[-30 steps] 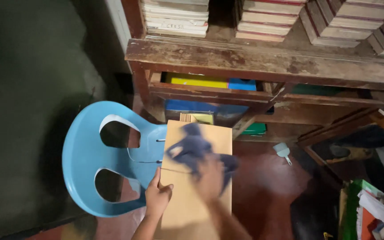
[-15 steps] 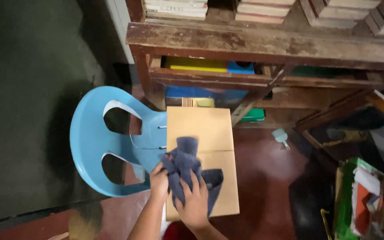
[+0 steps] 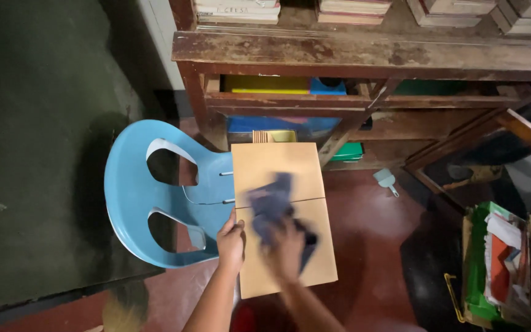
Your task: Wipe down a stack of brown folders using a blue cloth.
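Head view. Tan cardboard box [image 3: 283, 215], flaps closed, lies on seat of light-blue plastic chair [image 3: 155, 197], centre frame. Left hand [image 3: 231, 241] curled on box's left edge, thumb on top. Right hand [image 3: 285, 249] blurred, pressed over dark blue cloth [image 3: 271, 206] on box top; how tightly it grips, cannot tell. Worn wooden shelf unit [image 3: 364, 55] across top: yellow [image 3: 265, 84] and blue [image 3: 327, 87] flat packages on lower shelf, stacked books above. Small pale-blue dustpan [image 3: 386, 180] on red floor, right of box. Green crate [image 3: 493, 264] of papers, lower right.
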